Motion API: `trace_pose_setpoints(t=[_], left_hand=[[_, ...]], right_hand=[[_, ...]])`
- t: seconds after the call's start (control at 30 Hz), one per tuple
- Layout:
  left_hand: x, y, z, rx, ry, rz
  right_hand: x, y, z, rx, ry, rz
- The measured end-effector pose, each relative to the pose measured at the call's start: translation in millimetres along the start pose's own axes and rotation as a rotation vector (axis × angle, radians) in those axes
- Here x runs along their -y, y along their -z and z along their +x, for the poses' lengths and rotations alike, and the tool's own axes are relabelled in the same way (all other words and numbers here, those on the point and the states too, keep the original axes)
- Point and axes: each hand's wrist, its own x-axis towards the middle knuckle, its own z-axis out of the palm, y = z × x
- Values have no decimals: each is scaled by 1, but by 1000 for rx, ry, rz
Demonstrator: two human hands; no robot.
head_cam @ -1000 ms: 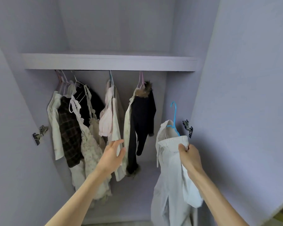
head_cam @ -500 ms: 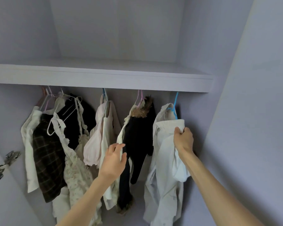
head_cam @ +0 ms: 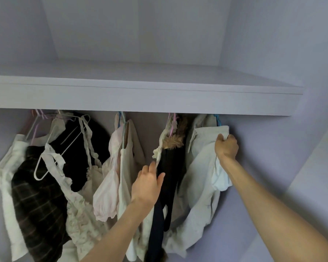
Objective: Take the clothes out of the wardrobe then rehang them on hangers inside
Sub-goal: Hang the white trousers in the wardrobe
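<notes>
- Two hands up: right hand (head_cam: 226, 146) grips the white garment (head_cam: 201, 167) on its blue hanger (head_cam: 218, 121).
- Left hand (head_cam: 147, 184), fingers loosely spread, touches the black garment (head_cam: 170, 176).

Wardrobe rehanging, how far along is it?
Nearly done, it seems. Several clothes already hang under the shelf. In hand: the right hand grips the white garment on its blue hanger, hook hidden behind the shelf. The left hand touches the black garment. Left: letting go.
</notes>
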Motion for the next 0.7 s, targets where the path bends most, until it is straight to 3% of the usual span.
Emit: trace_pose_setpoints(t=[0.43,0.63,0.7], left_hand=[[-4,-10,10,-79,205,-201],[-21,-5,7,-60,213,-148],[-27,-5,4,-56,190,-128]], right_hand=[[-28,-3,26,-91,-75,-171],[-28,2,27,-42,-85,-170],[-32,3,21,-51,-7,-243]])
